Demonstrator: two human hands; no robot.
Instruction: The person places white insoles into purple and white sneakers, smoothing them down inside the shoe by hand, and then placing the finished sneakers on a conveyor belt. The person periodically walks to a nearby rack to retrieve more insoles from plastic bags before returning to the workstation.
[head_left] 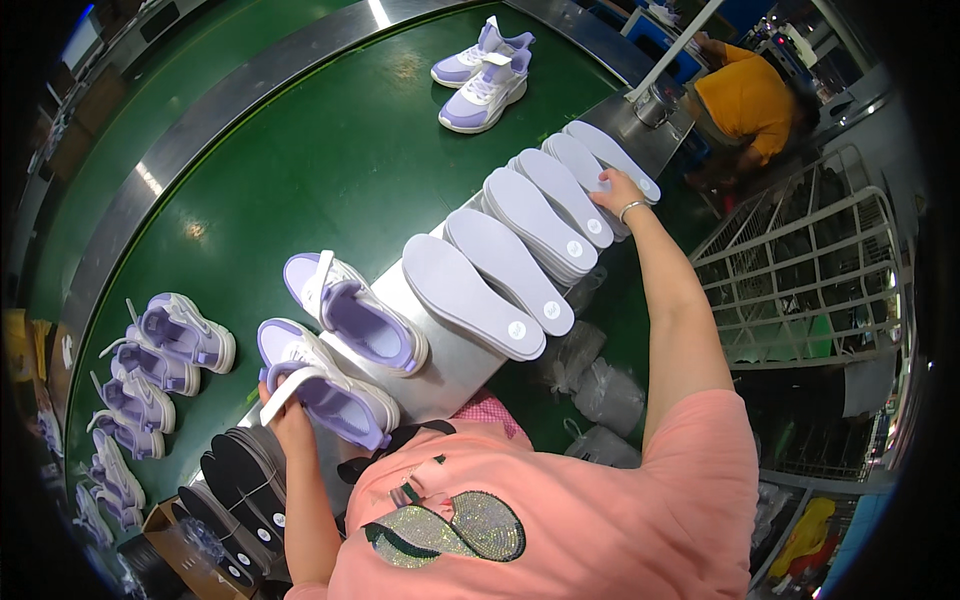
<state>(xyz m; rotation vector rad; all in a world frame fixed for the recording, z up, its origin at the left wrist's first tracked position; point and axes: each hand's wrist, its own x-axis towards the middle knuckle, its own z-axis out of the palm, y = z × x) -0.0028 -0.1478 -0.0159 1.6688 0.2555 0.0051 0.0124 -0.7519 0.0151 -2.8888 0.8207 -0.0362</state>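
Observation:
My left hand point(290, 408) is closed on the side of a white and lavender sneaker point(345, 400), by its white strap. A matching sneaker point(365, 325) stands just beyond it on the metal ledge point(425, 375). With my right arm stretched far to the right, my right hand point(620, 193) has its fingers bent round the heel part of a pale grey insole point(578, 160) on a stack. Its fingertips are partly hidden. Several more stacks of pale insoles point(475, 300) lie in a row along the ledge, with round white stickers on their heels.
A green belt point(260, 180) carries a pair of sneakers point(485, 85) at the far side and several more sneakers point(165, 345) at the left. Bundled black insoles point(240, 485) lie at the lower left. At the right are a wire rack point(800, 280) and a person in orange point(750, 100).

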